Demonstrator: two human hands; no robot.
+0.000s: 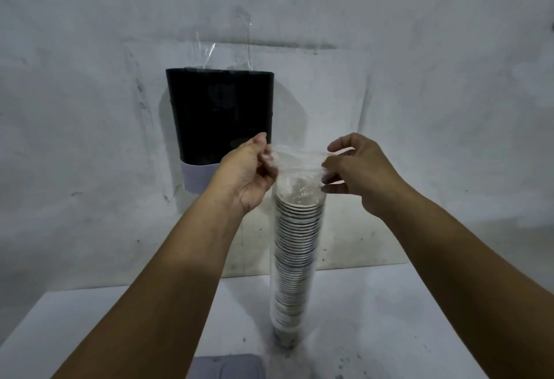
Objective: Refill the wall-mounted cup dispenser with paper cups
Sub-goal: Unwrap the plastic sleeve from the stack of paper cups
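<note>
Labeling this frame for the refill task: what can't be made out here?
- Inside of the black dispenser, head view: the opaque dark wall hides any cups in it.
- Cup stack: count and print unreadable, blurred behind the clear plastic sleeve.
- Left hand and right hand fingertips: partly hidden by the sleeve's mouth they pinch.
- Grey object on the table: cut off by the bottom edge.

Glossy clear plastic sleeve (295,165) wraps paper cups (295,246).
</note>
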